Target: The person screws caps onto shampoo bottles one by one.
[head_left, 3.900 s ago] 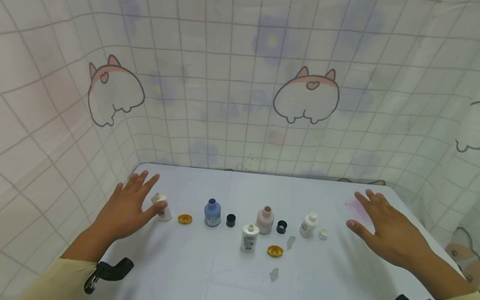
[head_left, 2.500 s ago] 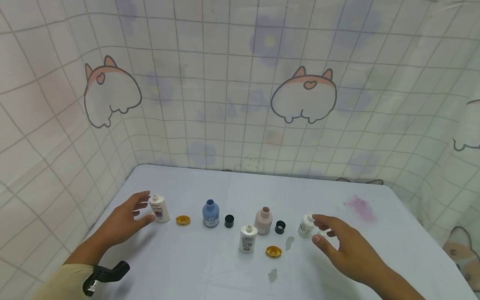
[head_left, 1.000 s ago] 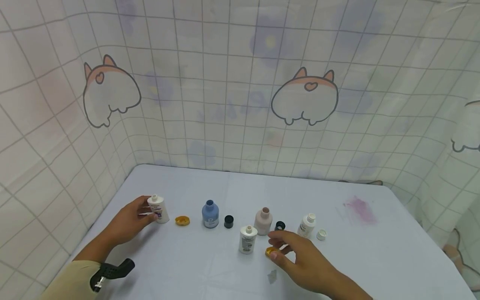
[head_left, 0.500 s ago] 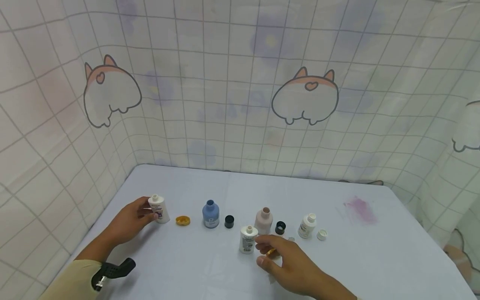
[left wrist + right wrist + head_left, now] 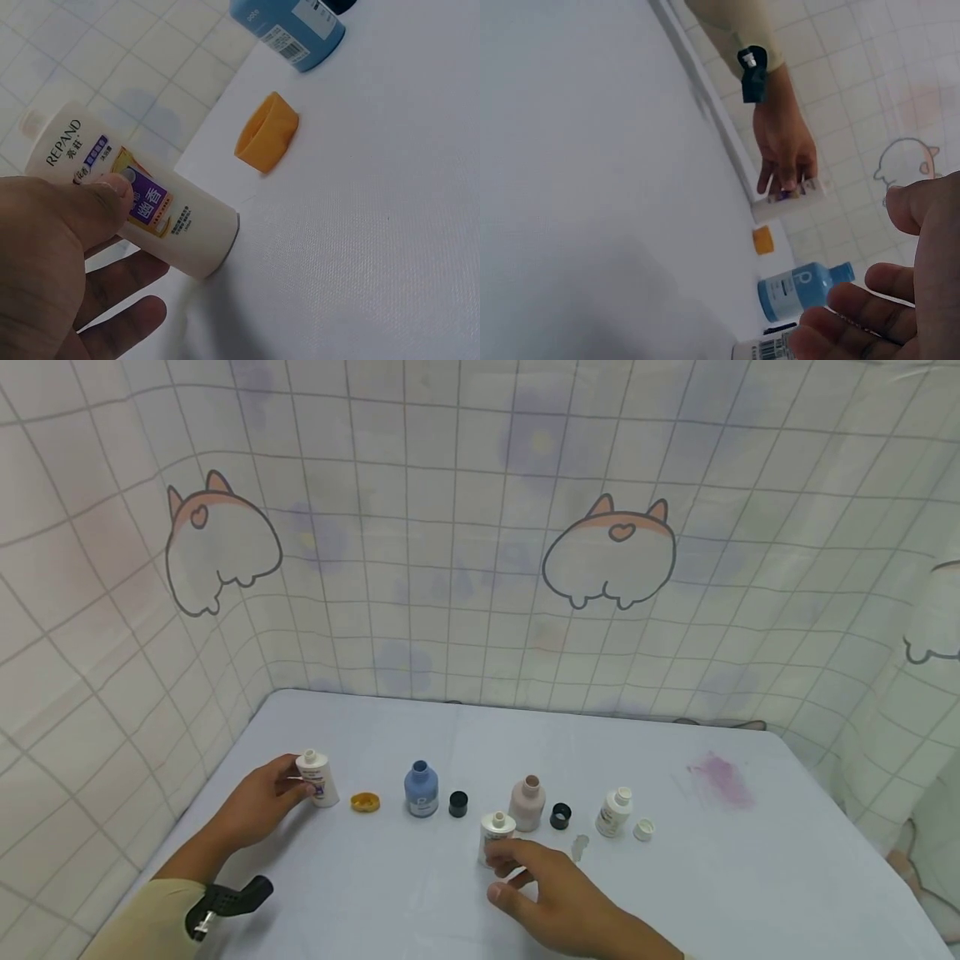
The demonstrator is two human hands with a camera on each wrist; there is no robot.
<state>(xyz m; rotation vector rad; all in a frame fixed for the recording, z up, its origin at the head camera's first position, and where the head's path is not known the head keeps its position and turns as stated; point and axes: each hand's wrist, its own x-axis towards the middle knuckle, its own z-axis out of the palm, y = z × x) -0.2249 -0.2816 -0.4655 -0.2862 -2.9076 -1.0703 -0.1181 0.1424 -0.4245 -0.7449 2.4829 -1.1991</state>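
My left hand (image 5: 258,802) grips a white shower gel bottle (image 5: 191,225) between thumb and fingers; the bottle, uncapped, stands upright at the table's left. Beside it lies an orange-yellow cap (image 5: 365,802). My right hand (image 5: 551,893) reaches over the middle of the table with loosely bent fingers, thumb apart. Its fingertips overlap a second uncapped white bottle (image 5: 498,827) in the head view and hide part of its label. Between fingers and thumb, nothing is held. In the right wrist view, a blue bottle (image 5: 795,289) shows beyond the fingers.
Along the table (image 5: 712,877) stand a pinkish bottle (image 5: 528,803) and a small white bottle (image 5: 614,812), both uncapped. Near them lie two black caps, one (image 5: 560,816) by the pinkish bottle, and a white cap (image 5: 644,830). A patterned curtain (image 5: 480,527) closes off the back.
My left hand, spread open at first, has closed round the shower gel bottle. My right hand has moved left from the table's right side to the middle white bottle, now covering the second yellow cap.
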